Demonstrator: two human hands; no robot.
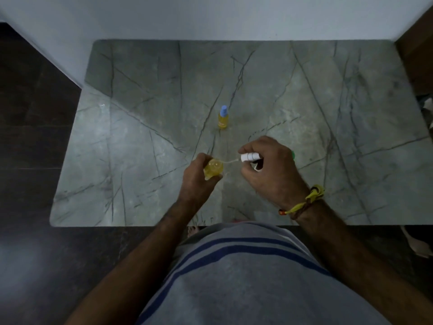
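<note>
The right hand (pixel 269 170) pinches a white spray pump (pixel 249 157), its thin tube (pixel 230 161) reaching the mouth of a yellow bottle (pixel 213 169) gripped by the left hand (pixel 195 181) above the marble surface (pixel 140 137), nearer its front edge. A blue-capped bottle (pixel 223 118) stands toward the middle.

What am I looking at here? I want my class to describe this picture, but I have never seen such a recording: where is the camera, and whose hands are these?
There is no machine. One camera sits on a person's head and looks down at their own hands over a grey marble table. The left hand grips a small yellow bottle, open at the top. The right hand pinches a white spray pump, whose thin tube reaches the bottle's mouth. Farther back stands a second yellow bottle with a blue cap.
</note>
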